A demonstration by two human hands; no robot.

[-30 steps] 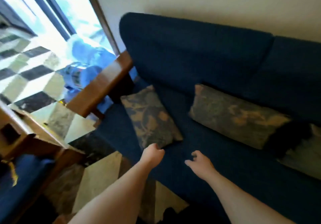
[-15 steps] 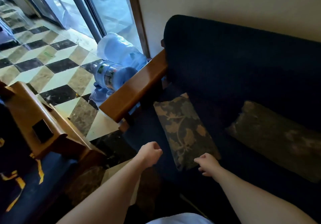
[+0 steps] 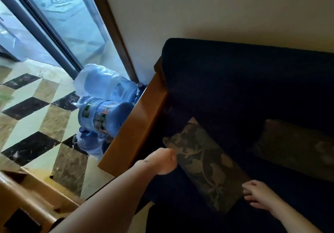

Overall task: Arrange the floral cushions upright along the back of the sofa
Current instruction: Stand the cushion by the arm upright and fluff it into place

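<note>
A floral cushion (image 3: 204, 164) lies flat on the seat of the dark blue sofa (image 3: 235, 81), near its left end. A second floral cushion (image 3: 296, 146) leans low against the sofa back at the right. My left hand (image 3: 162, 161) hovers at the near cushion's left edge with its fingers curled in, holding nothing that I can see. My right hand (image 3: 258, 194) sits at the cushion's right lower edge, fingers spread, touching or just above the fabric.
The sofa's wooden armrest (image 3: 137, 128) runs along the left of the cushion. Blue water bottles (image 3: 104, 106) lie on the checkered floor beside a glass door (image 3: 59, 24). A wooden chair frame (image 3: 27, 200) stands at the lower left.
The view has swung further left and closer to the sofa's left end. Both hands have spread apart to either side of the near cushion, the left one moving up along its left edge.
</note>
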